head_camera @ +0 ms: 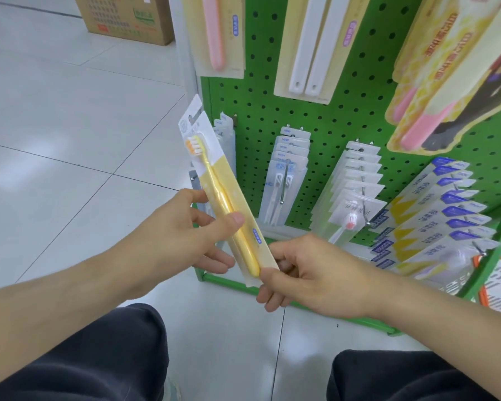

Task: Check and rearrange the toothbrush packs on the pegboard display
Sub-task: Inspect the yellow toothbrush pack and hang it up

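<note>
Holding one yellow toothbrush pack (226,195) w/ both hands, I see it tilted, bristle end up-left, in front of the pegboard's left edge. Left hand (182,235) pinches the pack's middle, thumb on the front, fingers behind. Right hand (307,273) pinches the bottom corner, fingers curled. Dark trouser knees (104,357) sit nearest, over white floor tiles. Behind: green pegboard (339,117) w/ hooked rows of white packs (287,175), blue-topped packs (446,215) at right, larger pink-brush packs (214,33) above. Far left: cardboard box (125,15).
</note>
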Available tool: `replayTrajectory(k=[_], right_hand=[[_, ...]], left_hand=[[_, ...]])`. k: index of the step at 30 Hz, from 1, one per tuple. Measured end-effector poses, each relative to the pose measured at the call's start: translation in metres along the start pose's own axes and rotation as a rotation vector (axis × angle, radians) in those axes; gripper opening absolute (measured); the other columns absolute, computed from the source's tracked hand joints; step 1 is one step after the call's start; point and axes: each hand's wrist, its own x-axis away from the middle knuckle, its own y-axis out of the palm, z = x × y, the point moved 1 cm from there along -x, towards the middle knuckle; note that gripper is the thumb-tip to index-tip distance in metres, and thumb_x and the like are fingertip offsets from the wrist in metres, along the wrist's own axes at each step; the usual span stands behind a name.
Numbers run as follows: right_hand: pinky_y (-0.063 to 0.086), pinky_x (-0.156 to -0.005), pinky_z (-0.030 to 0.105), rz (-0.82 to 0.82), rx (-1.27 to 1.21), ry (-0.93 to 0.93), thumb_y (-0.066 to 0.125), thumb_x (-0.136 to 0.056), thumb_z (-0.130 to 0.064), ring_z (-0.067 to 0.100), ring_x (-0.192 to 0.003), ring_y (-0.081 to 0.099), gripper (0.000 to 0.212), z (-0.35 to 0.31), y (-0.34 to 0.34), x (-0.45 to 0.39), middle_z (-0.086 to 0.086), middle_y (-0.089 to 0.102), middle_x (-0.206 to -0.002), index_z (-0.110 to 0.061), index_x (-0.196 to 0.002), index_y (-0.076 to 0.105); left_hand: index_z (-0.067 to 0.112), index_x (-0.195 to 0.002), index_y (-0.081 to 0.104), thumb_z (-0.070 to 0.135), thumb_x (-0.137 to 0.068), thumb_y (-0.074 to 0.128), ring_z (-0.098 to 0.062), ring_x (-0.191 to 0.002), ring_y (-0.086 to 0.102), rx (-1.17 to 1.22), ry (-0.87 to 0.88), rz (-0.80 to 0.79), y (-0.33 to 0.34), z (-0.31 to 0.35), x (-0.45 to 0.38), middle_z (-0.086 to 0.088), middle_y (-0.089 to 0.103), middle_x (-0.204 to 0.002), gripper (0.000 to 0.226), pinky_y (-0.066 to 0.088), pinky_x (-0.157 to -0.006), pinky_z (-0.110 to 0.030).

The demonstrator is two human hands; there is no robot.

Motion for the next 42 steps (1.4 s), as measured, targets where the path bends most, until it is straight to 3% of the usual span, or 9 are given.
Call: replayTrajectory(k=[3,6,8,12,16,20,30,35,42], right_hand=[[0.055,-0.071,0.051,0.006,0.131,-0.116,0.060,-0.097,-0.041,0.028,-0.069,0.063,0.021,-0.003,0.004,0.000,0.007,0.066,-0.076,-0.021,-0.092,0.065],[0.055,-0.087,0.051,-0.049,0.045,-0.106,0.062,-0.094,-0.051,0.026,-0.086,0.066,0.031,0.001,0.008,-0.002,0.003,0.069,-0.090,-0.022,-0.102,0.067],[0.053,-0.100,0.046,-0.081,-0.166,-0.085,0.063,-0.095,-0.043,0.017,-0.104,0.068,0.031,0.002,0.009,-0.004,-0.003,0.071,-0.107,-0.020,-0.116,0.065],[0.051,-0.103,0.054,-0.133,-0.762,0.009,0.068,-0.087,-0.031,0.035,-0.115,0.066,0.052,0.002,0.006,-0.010,0.023,0.066,-0.121,-0.007,-0.132,0.054],[0.061,-0.081,0.051,0.018,-0.694,0.031,0.079,-0.077,-0.021,0.022,-0.087,0.070,0.052,0.005,0.009,-0.014,0.002,0.069,-0.093,-0.007,-0.121,0.056],[0.054,-0.050,0.031,0.018,-0.551,0.001,0.084,-0.078,-0.014,0.020,-0.084,0.071,0.044,0.004,0.009,-0.014,-0.002,0.074,-0.098,-0.014,-0.117,0.064],[0.060,-0.080,0.054,-0.046,-0.463,0.018,0.084,-0.075,-0.003,0.046,-0.096,0.071,0.041,0.011,-0.003,-0.011,0.012,0.075,-0.111,-0.011,-0.112,0.069],[0.062,-0.067,0.036,-0.026,-0.396,0.043,0.087,-0.071,-0.001,0.029,-0.086,0.076,0.043,0.007,-0.005,-0.010,0.010,0.077,-0.105,-0.016,-0.107,0.071],[0.063,-0.067,0.048,0.092,-0.450,0.045,0.083,-0.076,-0.009,0.034,-0.088,0.076,0.040,0.003,-0.008,-0.009,0.013,0.078,-0.100,-0.011,-0.115,0.071]], left_hand=[[0.020,-0.131,0.045,0.022,-0.083,0.077,-0.031,-0.069,0.076,-0.013,0.016,0.004,0.002,-0.002,0.000,-0.011,0.065,-0.106,0.057,0.064,-0.066,-0.037],[0.018,-0.124,0.047,0.016,-0.084,0.076,-0.032,-0.067,0.075,-0.009,0.024,-0.005,0.002,-0.004,-0.002,-0.012,0.065,-0.103,0.049,0.063,-0.062,-0.033],[0.018,-0.123,0.048,0.015,-0.085,0.076,-0.035,-0.068,0.075,0.019,0.049,-0.021,0.002,-0.005,-0.003,-0.011,0.067,-0.102,0.047,0.064,-0.067,-0.035],[0.017,-0.122,0.053,0.013,-0.084,0.075,-0.040,-0.069,0.074,0.107,0.121,-0.051,0.002,-0.006,-0.004,-0.009,0.071,-0.097,0.044,0.064,-0.072,-0.044],[0.012,-0.120,0.057,0.009,-0.084,0.072,-0.039,-0.077,0.075,0.154,0.202,-0.111,0.005,-0.006,-0.002,-0.015,0.071,-0.107,0.039,0.064,-0.071,-0.040],[0.016,-0.126,0.061,-0.003,-0.075,0.068,-0.030,-0.101,0.074,0.185,0.208,-0.312,0.005,-0.010,-0.001,-0.008,0.071,-0.120,0.054,0.062,-0.076,-0.036],[0.023,-0.132,0.052,-0.005,-0.091,0.063,-0.025,-0.097,0.075,0.117,0.148,-0.248,0.003,-0.018,-0.006,-0.002,0.076,-0.111,0.051,0.063,-0.071,-0.039],[0.023,-0.134,0.048,-0.003,-0.092,0.063,-0.025,-0.096,0.075,0.083,0.134,-0.268,0.006,-0.021,-0.007,-0.002,0.076,-0.112,0.052,0.064,-0.071,-0.041],[0.028,-0.137,0.045,0.003,-0.094,0.064,-0.031,-0.096,0.075,-0.036,0.160,-0.433,0.013,-0.023,-0.006,-0.004,0.073,-0.119,0.053,0.061,-0.078,-0.053]])
